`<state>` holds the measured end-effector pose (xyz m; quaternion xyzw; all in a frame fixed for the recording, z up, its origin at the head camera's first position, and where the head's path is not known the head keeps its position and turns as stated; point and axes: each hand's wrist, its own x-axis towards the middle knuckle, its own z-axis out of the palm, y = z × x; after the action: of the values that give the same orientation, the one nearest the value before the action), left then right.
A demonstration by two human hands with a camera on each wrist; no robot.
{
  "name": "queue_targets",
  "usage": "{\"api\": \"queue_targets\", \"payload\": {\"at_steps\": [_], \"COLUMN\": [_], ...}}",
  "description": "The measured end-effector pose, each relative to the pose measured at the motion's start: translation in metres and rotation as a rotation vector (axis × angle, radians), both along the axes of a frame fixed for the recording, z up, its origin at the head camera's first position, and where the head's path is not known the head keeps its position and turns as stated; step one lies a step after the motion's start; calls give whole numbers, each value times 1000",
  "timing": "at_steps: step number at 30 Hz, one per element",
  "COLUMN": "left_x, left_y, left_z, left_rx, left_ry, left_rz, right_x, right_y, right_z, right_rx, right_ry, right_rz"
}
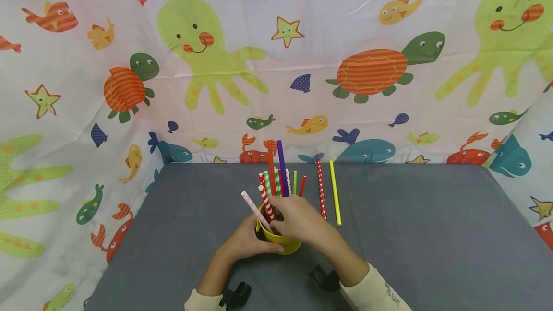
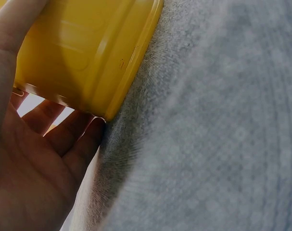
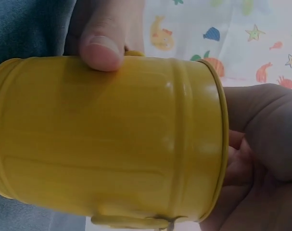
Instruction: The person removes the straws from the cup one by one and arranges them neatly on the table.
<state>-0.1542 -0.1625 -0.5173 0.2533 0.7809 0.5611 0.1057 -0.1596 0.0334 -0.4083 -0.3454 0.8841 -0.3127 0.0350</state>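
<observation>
A small yellow bucket (image 1: 282, 244) with a rolled rim stands on the table, full of upright straws. My left hand (image 1: 246, 241) grips its side, thumb across the front; the left wrist view shows the fingers around the bucket wall (image 2: 88, 53). Over the bucket's mouth is my right hand (image 1: 302, 217), its fingers curled in among the straws. Beside its thumb lean a pale pink straw (image 1: 255, 208) and a red-and-white striped straw (image 1: 264, 198). An orange straw (image 1: 271, 162) and a purple straw (image 1: 282, 164) rise highest. Its fingertips are partly hidden, so any pinch is unclear.
Right of the bucket, a red dotted straw (image 1: 321, 186) and a yellow straw (image 1: 335, 193) lie on the grey tabletop (image 1: 410, 234). A cloth printed with sea animals (image 1: 302, 104) hangs behind the table and along both sides.
</observation>
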Motion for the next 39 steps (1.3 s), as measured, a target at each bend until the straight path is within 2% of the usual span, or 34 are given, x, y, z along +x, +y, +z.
{"api": "queue_targets", "payload": {"at_steps": [5, 9, 16, 22, 28, 32, 39], "left_x": [-1, -1, -1, -1, -2, -2, -1], "left_y": [2, 3, 2, 1, 1, 1, 2], "left_z": [2, 2, 1, 1, 0, 0, 0], "left_rx": [10, -1, -14, -10, -10, -11, -18], "left_ry": [-7, -1, -15, -7, -5, -17, -13], "left_rz": [0, 6, 15, 24, 30, 38, 46], "right_x": [-1, 0, 5, 10, 14, 9, -1], "right_y": [2, 4, 9, 13, 18, 25, 42], "right_z": [2, 1, 2, 10, 17, 17, 10], "right_rx": [47, 30, -91, -197, -441, -573, -617], "right_ry": [4, 4, 43, 61, 71, 111, 185], "right_rz": [26, 20, -13, -79, -174, -232, -270]}}
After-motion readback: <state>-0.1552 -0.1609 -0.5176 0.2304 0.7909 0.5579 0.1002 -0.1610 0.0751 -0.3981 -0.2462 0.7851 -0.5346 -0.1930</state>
